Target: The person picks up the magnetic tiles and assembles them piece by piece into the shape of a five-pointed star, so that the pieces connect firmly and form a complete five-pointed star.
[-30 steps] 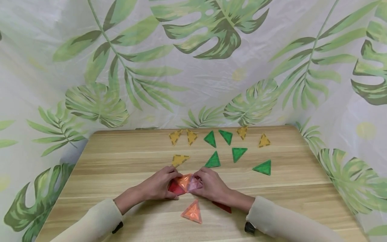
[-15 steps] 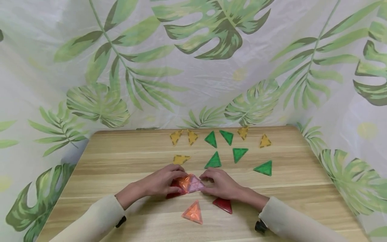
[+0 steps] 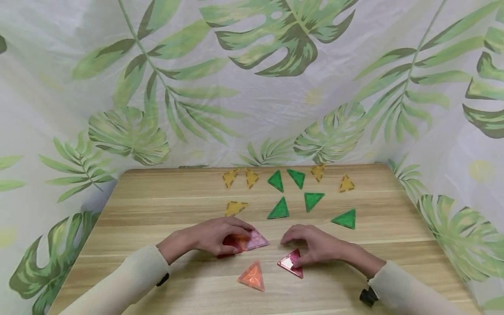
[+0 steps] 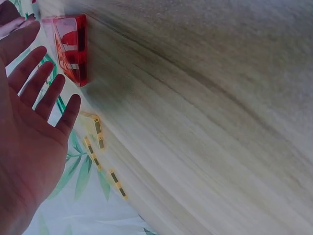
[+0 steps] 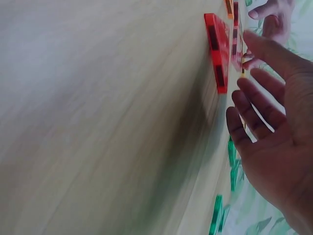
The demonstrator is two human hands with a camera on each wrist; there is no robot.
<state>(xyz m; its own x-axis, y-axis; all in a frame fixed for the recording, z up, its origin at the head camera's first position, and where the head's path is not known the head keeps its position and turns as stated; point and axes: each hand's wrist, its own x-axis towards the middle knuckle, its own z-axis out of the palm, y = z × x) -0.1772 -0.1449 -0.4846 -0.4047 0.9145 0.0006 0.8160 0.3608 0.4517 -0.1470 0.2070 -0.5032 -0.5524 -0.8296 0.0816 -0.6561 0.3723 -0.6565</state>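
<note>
Over a joined group of translucent triangular magnetic tiles, my left hand rests with relaxed fingers. The group's pink tile shows on the right; its orange tile and dark red tile are partly hidden beneath the hand. In the left wrist view the fingers of the left hand are extended beside the red tile. A loose red tile lies under the thumb side of my right hand, whose fingers are spread. Contact cannot be made out. Nearer me lies a loose orange tile.
Several green tiles, one at the front right, are scattered over the far half of the wooden table. Several yellow tiles are there too, the nearest a yellow tile just beyond my left hand. A leaf-print cloth hangs behind.
My right hand has let go of the pink tile and moved right and toward me to the loose red tile. The left hand has shifted slightly right across the joined tiles.
</note>
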